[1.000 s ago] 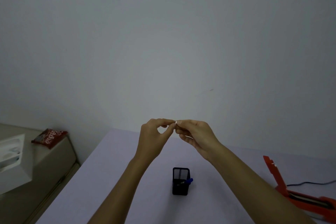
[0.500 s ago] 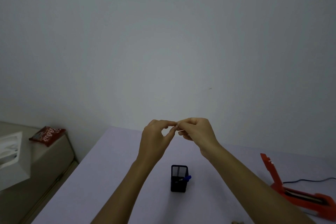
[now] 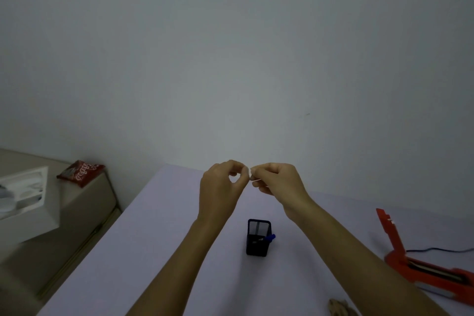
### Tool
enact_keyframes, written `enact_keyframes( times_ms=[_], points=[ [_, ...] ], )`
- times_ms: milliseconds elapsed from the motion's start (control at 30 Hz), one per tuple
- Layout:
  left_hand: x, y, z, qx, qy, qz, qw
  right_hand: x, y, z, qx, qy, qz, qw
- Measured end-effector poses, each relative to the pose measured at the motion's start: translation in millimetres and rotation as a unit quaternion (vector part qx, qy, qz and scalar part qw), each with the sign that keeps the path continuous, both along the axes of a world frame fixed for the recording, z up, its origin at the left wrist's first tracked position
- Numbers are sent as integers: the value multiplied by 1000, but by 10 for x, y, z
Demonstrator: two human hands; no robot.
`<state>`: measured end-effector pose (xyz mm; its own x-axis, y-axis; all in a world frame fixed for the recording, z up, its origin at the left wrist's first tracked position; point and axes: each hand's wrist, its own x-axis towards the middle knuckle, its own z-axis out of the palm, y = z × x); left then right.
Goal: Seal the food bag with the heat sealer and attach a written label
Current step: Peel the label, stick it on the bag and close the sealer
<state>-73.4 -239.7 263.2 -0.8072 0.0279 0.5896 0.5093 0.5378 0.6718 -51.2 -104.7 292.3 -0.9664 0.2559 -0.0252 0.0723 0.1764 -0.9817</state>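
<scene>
- The label (image 3: pixel 248 171) is a tiny white scrap, seen edge-on between the fingertips of both hands, raised above the far part of the worktop (image 3: pixel 159 238); whether anything is written on it cannot be made out.
- The left hand (image 3: pixel 220 187) has thumb and forefinger curled into a ring, their tips pinching the label's left end.
- The right hand (image 3: pixel 278 183) has its fingers curled and nips the label's right end; a thin white strip shows beneath its fingers, too small to identify.
- The heat sealer (image 3: pixel 420 264) is red and lies at the right edge of the worktop with its arm lifted open; its near end is cut off by the frame, and a dark cord (image 3: pixel 441 249) trails off to the right.
- A black mesh pen holder (image 3: pixel 257 237) stands on the worktop below the hands, a blue pen cap (image 3: pixel 270 237) showing at its rim.
- A red food bag (image 3: pixel 80 172) lies on a beige side cabinet (image 3: pixel 84 210) at left, well apart from the hands.
- A tan object (image 3: pixel 339 310) at the bottom edge is cut off and unclear.
- A white box (image 3: pixel 24 202) sits at far left, partly out of frame.
</scene>
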Motion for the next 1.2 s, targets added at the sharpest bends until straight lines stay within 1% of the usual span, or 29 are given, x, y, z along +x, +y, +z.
enact_keyframes(
  times_ms=[100, 167, 367, 500, 633, 733, 800, 833, 867, 900, 967, 1033, 1100, 1200],
  points=[
    [-14, -55, -68, 60, -71, 7, 996, -22, 48, -241, -27, -54, -3, 998],
    [-21, -105, -137, 74, -108, 20, 991, -40, 92, -516, -34, -106, -4, 994],
    [74, -210, -448, 75, -194, 45, 977, 70, 216, -1771, -28, -274, -2, 961],
    [173, -249, -729, 42, -233, 65, 969, 227, 238, -2532, 17, -364, 23, 931],
    [284, -276, -974, 8, -267, 77, 961, 333, 261, -2935, 75, -381, 55, 920],
    [329, -266, -1046, -11, -280, 82, 957, 349, 316, -3040, 143, -388, 96, 905],
    [343, -241, -1055, -17, -284, 82, 955, 356, 337, -2986, 203, -373, 138, 895],
    [348, -221, -1052, -18, -285, 81, 955, 358, 337, -2913, 223, -348, 138, 900],
    [349, -193, -1047, -18, -286, 80, 955, 358, 322, -2778, 230, -307, 120, 916],
    [351, -157, -1037, -18, -284, 79, 955, 363, 294, -2591, 218, -256, 92, 937],
    [341, -50, -1010, -18, -270, 74, 960, 356, 242, -2173, 163, -137, 30, 977],
    [329, 121, -959, -13, -245, 61, 968, 379, 245, -1719, 108, -60, 2, 992],
    [332, 352, -884, -9, -216, 38, 976, 453, 330, -1350, 67, -22, -6, 998],
    [413, 789, -768, 9, -177, -21, 984, 604, 605, -1022, 48, -12, -43, 998]
  ],
)
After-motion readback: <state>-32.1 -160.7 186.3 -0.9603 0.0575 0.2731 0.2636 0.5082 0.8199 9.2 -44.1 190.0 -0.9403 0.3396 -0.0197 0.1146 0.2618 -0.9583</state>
